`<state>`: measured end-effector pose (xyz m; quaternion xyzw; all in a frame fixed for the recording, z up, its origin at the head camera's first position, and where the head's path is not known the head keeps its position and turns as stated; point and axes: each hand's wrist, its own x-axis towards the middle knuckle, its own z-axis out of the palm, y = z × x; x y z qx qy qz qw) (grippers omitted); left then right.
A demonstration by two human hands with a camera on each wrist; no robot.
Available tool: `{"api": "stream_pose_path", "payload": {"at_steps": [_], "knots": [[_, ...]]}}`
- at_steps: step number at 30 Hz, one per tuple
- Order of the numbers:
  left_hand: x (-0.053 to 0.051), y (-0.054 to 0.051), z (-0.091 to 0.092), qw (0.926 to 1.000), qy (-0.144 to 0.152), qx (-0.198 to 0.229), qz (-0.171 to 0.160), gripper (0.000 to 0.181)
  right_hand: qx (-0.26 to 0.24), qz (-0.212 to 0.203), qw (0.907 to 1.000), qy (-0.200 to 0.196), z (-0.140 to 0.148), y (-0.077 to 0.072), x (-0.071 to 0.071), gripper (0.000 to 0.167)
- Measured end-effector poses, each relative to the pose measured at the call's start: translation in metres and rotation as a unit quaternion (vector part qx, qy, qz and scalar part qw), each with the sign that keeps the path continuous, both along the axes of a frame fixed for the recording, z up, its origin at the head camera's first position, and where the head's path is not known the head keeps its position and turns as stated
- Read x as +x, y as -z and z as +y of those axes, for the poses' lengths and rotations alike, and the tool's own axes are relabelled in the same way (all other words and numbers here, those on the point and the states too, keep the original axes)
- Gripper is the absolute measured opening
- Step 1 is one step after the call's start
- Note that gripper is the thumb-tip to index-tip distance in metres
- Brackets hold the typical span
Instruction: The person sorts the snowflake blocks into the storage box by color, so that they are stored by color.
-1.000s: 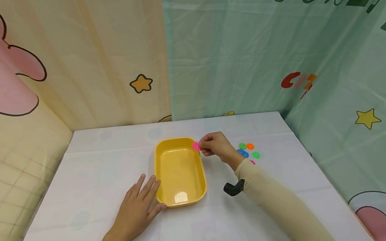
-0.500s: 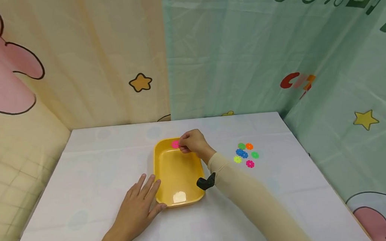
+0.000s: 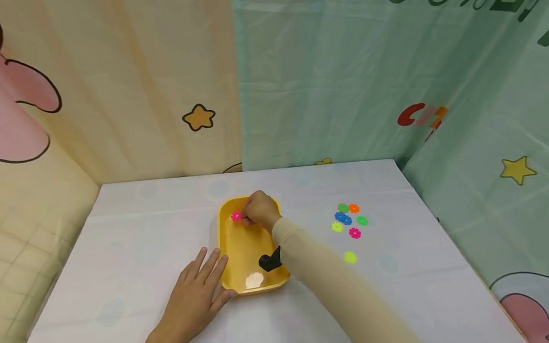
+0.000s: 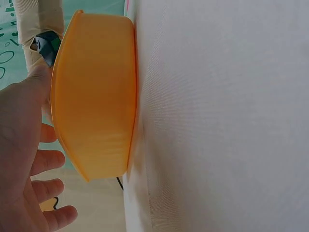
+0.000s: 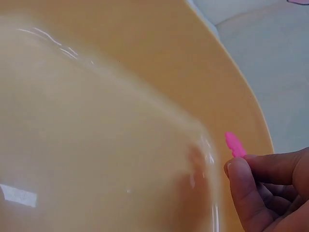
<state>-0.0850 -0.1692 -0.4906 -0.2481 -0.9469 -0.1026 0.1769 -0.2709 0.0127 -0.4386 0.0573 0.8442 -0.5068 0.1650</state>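
Between thumb and forefinger my right hand (image 3: 260, 209) pinches a pink notched disc (image 3: 236, 216), at the far end of the yellow tray (image 3: 247, 258). In the right wrist view the pink disc (image 5: 235, 144) stands edge-on above the tray's inner floor, near its wall. My left hand (image 3: 192, 299) has its fingers extended and lies against the tray's near left rim. The left wrist view shows those fingers (image 4: 48, 162) spread beside the tray's outer side (image 4: 96, 96), holding nothing.
Right of the tray, several small notched discs lie on the white table (image 3: 408, 311): blue (image 3: 343, 218), green (image 3: 362, 220), orange (image 3: 354, 208), pink (image 3: 355, 233) and yellow (image 3: 350, 257). Printed curtains (image 3: 321, 83) rise behind the table.
My right hand has carried the pink disc leftward from the tray's right rim to over its far left inside. The loose discs came into fuller view. The left hand has stayed put.
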Motion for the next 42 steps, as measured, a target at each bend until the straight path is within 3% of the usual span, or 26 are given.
{"api": "stream_pose_path", "payload": {"at_steps": [7, 18, 31, 36, 42], "knots": [[0.002, 0.0, 0.001, 0.9995, -0.008, 0.006, -0.03, 0.078, 0.043, -0.011, 0.999, 0.005, -0.005, 0.011, -0.005, 0.02], [0.001, -0.001, 0.0, 1.0, -0.004, 0.007, -0.005, 0.077, 0.083, -0.002, 0.9966, -0.001, -0.011, 0.024, -0.012, 0.025], [0.002, 0.002, -0.001, 0.9999, -0.009, 0.001, -0.008, 0.078, 0.096, 0.02, 0.9952, -0.008, -0.013, 0.029, -0.005, 0.019], [0.001, 0.001, -0.002, 0.9999, -0.004, 0.008, -0.005, 0.08, 0.083, 0.012, 0.9964, -0.009, -0.013, 0.024, -0.002, 0.016], [-0.001, 0.0, -0.002, 1.0, -0.005, 0.006, -0.006, 0.079, -0.018, 0.019, 0.9996, -0.006, -0.008, 0.007, 0.006, 0.017]]}}
